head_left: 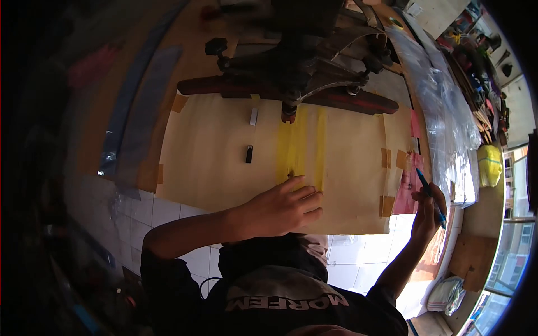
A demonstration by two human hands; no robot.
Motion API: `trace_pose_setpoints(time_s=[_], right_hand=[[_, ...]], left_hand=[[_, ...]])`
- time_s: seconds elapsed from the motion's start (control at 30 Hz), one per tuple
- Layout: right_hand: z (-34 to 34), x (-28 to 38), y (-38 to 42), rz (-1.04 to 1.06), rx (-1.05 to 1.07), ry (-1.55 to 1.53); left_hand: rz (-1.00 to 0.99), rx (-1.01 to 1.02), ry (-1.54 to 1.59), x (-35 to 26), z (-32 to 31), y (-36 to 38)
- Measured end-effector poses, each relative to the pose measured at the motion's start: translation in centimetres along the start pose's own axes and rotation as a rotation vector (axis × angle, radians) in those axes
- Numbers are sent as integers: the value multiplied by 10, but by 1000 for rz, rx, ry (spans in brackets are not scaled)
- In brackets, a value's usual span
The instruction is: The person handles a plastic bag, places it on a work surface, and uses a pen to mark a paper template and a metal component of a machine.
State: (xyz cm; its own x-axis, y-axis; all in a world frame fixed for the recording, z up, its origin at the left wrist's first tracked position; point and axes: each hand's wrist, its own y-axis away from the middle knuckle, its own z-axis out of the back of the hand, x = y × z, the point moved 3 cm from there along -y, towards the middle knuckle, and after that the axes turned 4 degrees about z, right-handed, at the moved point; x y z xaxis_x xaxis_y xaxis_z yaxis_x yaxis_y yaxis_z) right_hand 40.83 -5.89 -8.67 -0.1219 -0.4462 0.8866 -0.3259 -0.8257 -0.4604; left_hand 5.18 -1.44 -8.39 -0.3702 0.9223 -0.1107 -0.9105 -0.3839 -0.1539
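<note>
My left hand [294, 206] rests palm down at the front part of a tan board [213, 168], its fingers spread and slightly bent. The fingertips are on the yellow tape strips [291, 143] that run down the board's middle. A blue pen [431, 196] slants through the fingers of my right hand [428, 211], which is beside the board's right edge, near pink tape [408, 190]. To the left of the yellow strips lie a small black piece [249, 154] and a small pale piece [254, 116].
A dark machine with a long reddish bar [235, 87] and a clamp knob [216, 46] spans the board's far side. Clear plastic sheeting [448, 112] hangs along the right. A yellow bundle [490, 166] sits farther right. White floor tiles [190, 255] show below.
</note>
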Motion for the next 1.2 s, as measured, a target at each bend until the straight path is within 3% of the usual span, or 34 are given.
trace_pose_setpoints(time_s=[0.13, 0.33, 0.6, 0.93, 1.07, 1.2], right_hand=[[-20, 28, -35, 98, 196, 202], [-23, 32, -97, 47, 219, 349], [-30, -23, -185, -141, 232, 128], [-63, -90, -248, -258, 520, 10], [-78, -94, -265, -439, 712, 111], [-101, -88, -280, -300, 845, 170]], left_hand=[[-51, 34, 83, 3, -10, -18], [-146, 3, 218, 3, -36, -60], [-212, -3, 333, -4, -76, -138], [-224, 152, 357, -14, -68, -168], [-215, 177, 370, -13, -72, -170], [-232, 233, 351, -12, -71, -173]])
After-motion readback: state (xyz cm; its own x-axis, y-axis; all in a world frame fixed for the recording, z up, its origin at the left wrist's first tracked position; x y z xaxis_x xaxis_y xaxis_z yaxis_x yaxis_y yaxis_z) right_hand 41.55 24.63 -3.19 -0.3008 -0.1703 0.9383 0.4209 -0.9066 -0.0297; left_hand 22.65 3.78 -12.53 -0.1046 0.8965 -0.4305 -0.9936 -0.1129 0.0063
